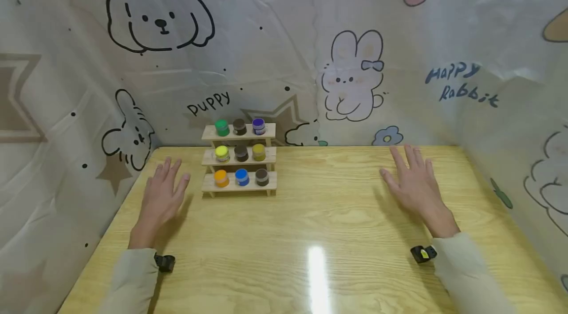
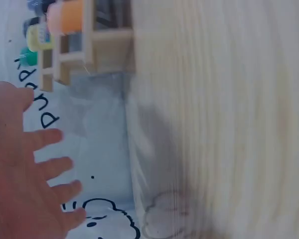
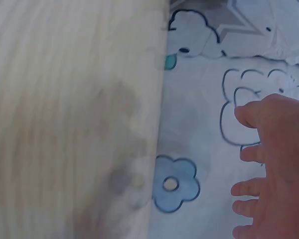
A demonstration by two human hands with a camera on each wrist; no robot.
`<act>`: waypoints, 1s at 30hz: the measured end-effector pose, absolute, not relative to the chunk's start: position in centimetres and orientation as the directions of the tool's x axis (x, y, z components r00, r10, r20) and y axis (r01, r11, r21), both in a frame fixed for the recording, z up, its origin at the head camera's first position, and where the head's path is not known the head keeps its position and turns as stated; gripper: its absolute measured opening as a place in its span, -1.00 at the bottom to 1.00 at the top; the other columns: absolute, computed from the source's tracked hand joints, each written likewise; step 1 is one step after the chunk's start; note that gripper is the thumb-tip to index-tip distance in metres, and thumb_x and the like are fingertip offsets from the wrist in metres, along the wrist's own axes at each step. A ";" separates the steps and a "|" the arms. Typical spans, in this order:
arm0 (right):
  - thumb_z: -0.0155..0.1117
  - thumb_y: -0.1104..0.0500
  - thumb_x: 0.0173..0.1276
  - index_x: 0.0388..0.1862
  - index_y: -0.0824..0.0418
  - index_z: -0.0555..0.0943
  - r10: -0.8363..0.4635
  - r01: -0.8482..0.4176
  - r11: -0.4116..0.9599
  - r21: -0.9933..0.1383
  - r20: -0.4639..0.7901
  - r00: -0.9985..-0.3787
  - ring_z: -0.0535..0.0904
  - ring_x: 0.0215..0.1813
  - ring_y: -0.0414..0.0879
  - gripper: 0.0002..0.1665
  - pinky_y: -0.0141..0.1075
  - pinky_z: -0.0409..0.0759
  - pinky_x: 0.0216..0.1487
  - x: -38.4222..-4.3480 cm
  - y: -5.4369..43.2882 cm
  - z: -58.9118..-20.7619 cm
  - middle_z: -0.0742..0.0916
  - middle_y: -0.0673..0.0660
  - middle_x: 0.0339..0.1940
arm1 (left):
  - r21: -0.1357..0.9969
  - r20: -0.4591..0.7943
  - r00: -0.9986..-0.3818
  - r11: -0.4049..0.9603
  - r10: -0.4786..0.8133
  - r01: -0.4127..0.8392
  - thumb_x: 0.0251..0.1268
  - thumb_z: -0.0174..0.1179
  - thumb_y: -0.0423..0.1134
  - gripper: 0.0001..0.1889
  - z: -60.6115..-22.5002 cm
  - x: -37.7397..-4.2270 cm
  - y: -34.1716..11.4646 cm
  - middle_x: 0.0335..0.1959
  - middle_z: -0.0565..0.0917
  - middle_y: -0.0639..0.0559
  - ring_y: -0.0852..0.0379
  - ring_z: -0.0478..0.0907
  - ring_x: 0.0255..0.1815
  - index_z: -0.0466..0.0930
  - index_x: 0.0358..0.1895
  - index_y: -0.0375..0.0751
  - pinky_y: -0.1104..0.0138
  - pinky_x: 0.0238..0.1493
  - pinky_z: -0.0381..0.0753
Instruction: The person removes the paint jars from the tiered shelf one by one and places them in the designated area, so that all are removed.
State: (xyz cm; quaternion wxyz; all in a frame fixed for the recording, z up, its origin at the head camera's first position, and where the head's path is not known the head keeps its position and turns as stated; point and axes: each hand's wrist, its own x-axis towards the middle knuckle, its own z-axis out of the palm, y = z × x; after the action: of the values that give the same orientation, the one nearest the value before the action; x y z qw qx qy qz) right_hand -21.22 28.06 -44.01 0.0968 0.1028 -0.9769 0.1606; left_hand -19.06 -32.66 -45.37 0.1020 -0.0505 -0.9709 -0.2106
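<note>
My left hand (image 1: 161, 195) is held over the left side of the table with its fingers straight and spread, holding nothing. Just to its right stands a three-step wooden rack (image 1: 239, 189) bearing small lidded paint jars. An orange jar (image 1: 221, 178), a blue jar (image 1: 241, 177) and a dark jar (image 1: 262, 177) sit on the lowest step. The middle step carries two yellowish jars and a dark one; the top step has a green jar (image 1: 222, 127), a dark one and a purple jar (image 1: 259, 126). Over the right side, my right hand (image 1: 414, 186) is likewise spread and holds nothing.
The pale wooden table (image 1: 328, 205) meets a printed cloth (image 1: 275, 57) at the back and at both sides. The rack is close to the table's back edge. A glossy light reflection lies on the front middle of the tabletop.
</note>
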 end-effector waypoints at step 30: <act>0.28 0.03 0.53 0.53 0.26 0.34 -0.271 -0.548 0.666 -0.506 0.520 -0.810 0.31 0.49 0.25 -0.28 0.27 0.37 0.42 -24.3 14.8 -41.4 0.42 0.31 0.48 | 0.856 0.159 -0.986 0.505 -0.050 0.112 0.67 0.03 -0.17 -0.49 -47.5 -18.2 -27.5 0.45 0.38 -0.42 -0.35 0.36 0.43 0.30 0.49 -0.38 -0.11 0.44 0.39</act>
State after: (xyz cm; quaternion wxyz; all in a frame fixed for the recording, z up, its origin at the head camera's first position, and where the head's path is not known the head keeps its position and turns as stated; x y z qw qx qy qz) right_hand -24.28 14.84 -41.41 0.2050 0.2304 -0.8894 0.3375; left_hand -18.18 -27.50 -47.51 0.0816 -0.0179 -0.8636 -0.4971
